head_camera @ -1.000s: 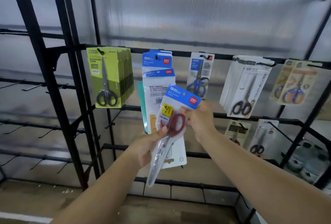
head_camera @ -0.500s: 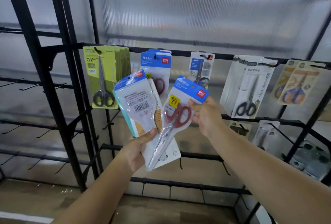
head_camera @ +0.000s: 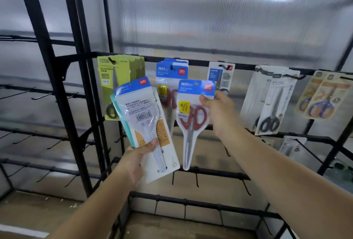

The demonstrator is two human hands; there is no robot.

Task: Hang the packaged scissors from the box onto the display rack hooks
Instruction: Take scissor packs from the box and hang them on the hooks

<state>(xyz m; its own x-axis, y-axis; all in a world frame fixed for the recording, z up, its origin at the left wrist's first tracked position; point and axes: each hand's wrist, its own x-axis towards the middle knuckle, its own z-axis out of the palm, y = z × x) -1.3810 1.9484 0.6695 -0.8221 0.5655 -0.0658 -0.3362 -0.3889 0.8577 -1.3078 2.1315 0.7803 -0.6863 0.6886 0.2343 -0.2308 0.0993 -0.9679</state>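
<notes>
Hooks (head_camera: pixel 171 67) already carry several packs, while my right hand (head_camera: pixel 219 112) pinches one red-handled pack (head_camera: pixel 193 122) and my left hand (head_camera: pixel 139 159) grips perhaps three more unhung.

A ribbed see-through wall panel (head_camera: pixel 210 24) is standing at the back. A brown floor (head_camera: pixel 38 210) is lying below the wall panel, with a white stripe (head_camera: pixel 21 231) running across it.

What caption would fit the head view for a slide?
Right hand lifts a red-handled scissors pack toward the display rack; left hand grips spare packs.
</notes>
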